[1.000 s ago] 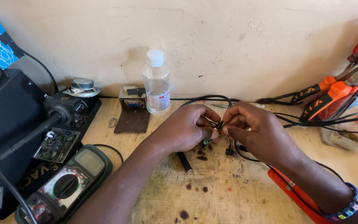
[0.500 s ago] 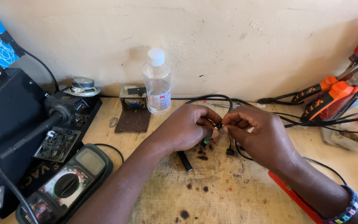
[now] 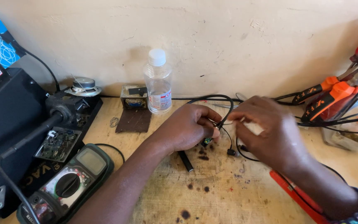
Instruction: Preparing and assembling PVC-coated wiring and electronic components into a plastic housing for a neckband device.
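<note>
Wire [image 3: 222, 108] work is what I have in hand, and it sits mid-bench, a thin black lead looping up toward the wall and back down between my two hands. Starting at the far left, the black case [image 3: 5, 124] carries a small bare circuit board [image 3: 58, 143], and the green-edged multimeter [image 3: 65, 182] lies in front of it with its dial facing up, nobody touching it. Moving along, a little loudspeaker [image 3: 83, 86] sits by the wall, then a small boxy part on a brown plate [image 3: 134, 112], then the clear plastic bottle with the white cap [image 3: 158, 81], upright and closed. Now my left hand [image 3: 185, 128]: fingers curled tight, thumb and forefinger pinched on the lead, with a tiny green component [image 3: 206, 141] peeking out just under the fingertips. A short black stick-shaped piece [image 3: 185, 161] lies on the bench [image 3: 212, 195] just below that hand, loose. On to my right hand [image 3: 270, 132]: it is blurred, fingers bent toward the same spot, and I cannot tell whether it has the wire pinched or only touches it. A small black plug [image 3: 231, 152] hangs off the lead between the hands. Far right, orange-handled tools [image 3: 332, 97] lean by the wall, unused, with a red strip [image 3: 295, 195] under my forearm. My judgement: the fiddly joining at the wire's end is under way, not finished, since both hands are on it and the meter waits aside.
</note>
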